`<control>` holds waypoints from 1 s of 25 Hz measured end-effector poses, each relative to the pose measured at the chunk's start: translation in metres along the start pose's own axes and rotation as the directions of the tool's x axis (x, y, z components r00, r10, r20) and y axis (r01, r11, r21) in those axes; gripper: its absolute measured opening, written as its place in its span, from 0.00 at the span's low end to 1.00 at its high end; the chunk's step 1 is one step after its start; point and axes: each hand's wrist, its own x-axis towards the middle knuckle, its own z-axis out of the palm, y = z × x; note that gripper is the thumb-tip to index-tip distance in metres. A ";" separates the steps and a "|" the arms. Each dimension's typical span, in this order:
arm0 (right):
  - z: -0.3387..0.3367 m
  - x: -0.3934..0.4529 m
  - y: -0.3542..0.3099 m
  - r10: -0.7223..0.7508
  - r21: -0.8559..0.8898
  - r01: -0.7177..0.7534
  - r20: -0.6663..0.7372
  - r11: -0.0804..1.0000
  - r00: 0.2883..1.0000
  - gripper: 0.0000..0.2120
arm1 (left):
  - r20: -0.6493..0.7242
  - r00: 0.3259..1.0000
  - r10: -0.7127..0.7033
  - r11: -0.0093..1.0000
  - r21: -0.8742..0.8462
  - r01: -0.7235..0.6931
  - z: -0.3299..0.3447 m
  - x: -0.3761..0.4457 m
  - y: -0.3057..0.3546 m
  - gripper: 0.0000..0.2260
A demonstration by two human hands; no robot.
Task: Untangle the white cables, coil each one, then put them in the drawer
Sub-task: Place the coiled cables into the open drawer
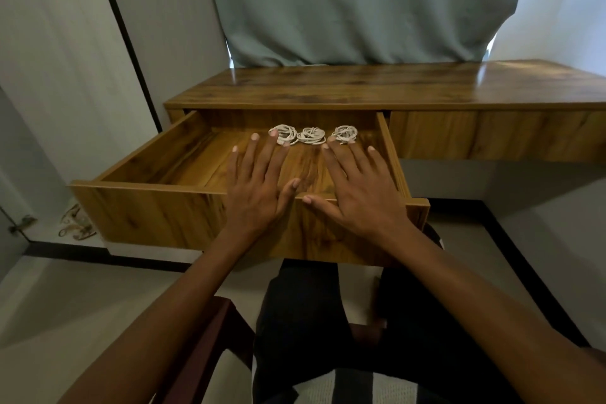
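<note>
Your left hand (259,187) and right hand (359,188) hover flat, fingers spread, over the open wooden drawer (147,207); three coiled white cables (311,135) lie just beyond your fingertips.

Drawer (137,154) left half free; three coils (311,135) crowd back wall.

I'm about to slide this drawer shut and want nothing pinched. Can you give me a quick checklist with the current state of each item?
1. Three coiled cables inside the drawer: ok.
2. Coils apart from the side walls: ok.
3. Loose ends fully tucked in: cannot tell.
4. Left hand out of the drawer: not ok, flat over it.
5. Right hand out of the drawer: not ok, flat over it.
6. Desk top free of leftover cables: ok.
</note>
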 end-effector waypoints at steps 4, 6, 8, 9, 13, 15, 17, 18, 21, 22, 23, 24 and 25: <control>0.013 0.020 0.013 0.043 -0.026 -0.045 -0.058 0.999 0.997 0.48 | -0.050 0.999 -0.005 1.000 0.000 0.005 0.022 0.016 -0.002 0.29; 0.022 0.037 0.021 0.070 -0.021 -0.071 -0.059 0.997 0.996 0.49 | -0.028 0.999 -0.024 0.999 -0.023 0.023 0.037 0.029 -0.005 0.29; 0.034 0.054 0.030 0.100 -0.023 -0.101 -0.054 0.995 0.994 0.50 | 0.020 0.999 -0.046 0.998 -0.049 0.047 0.054 0.042 -0.006 0.30; 0.042 0.062 0.035 0.112 -0.025 -0.113 -0.052 0.993 0.992 0.51 | 0.044 0.997 -0.058 0.996 -0.060 0.060 0.064 0.049 -0.007 0.30; 0.067 0.098 0.056 0.153 -0.027 -0.155 -0.066 0.987 0.986 0.52 | 0.112 0.990 -0.088 0.993 -0.072 0.096 0.103 0.079 -0.012 0.31; 0.078 0.116 0.065 0.177 -0.011 -0.178 -0.064 0.984 0.982 0.52 | 0.138 0.986 -0.095 0.989 -0.097 0.109 0.123 0.094 -0.014 0.31; 0.089 0.134 0.075 0.187 0.003 -0.187 -0.064 0.982 0.980 0.51 | 0.146 0.985 -0.088 0.988 -0.113 0.105 0.140 0.106 -0.017 0.29; 0.095 0.144 0.081 0.192 0.012 -0.191 -0.064 0.981 0.979 0.50 | 0.149 0.986 -0.074 0.988 -0.120 0.092 0.150 0.113 -0.019 0.29; 0.112 0.170 0.097 0.210 0.034 -0.208 -0.079 0.977 0.974 0.47 | 0.155 0.987 -0.051 0.987 -0.142 0.074 0.177 0.132 -0.026 0.28; 0.117 0.178 0.101 0.212 0.040 -0.209 -0.085 0.977 0.974 0.46 | 0.159 0.986 -0.054 0.987 -0.144 0.078 0.185 0.139 -0.027 0.28; 0.122 0.186 0.107 0.210 0.043 -0.207 -0.086 0.977 0.974 0.46 | 0.168 0.984 -0.055 0.987 -0.143 0.079 0.194 0.145 -0.030 0.28; 0.127 0.194 0.112 0.210 0.042 -0.207 -0.087 0.977 0.974 0.46 | 0.180 0.982 -0.053 0.987 -0.143 0.080 0.203 0.150 -0.031 0.28; 0.132 0.202 0.117 0.209 0.039 -0.207 -0.085 0.978 0.974 0.47 | 0.192 0.980 -0.050 0.986 -0.145 0.078 0.212 0.156 -0.032 0.28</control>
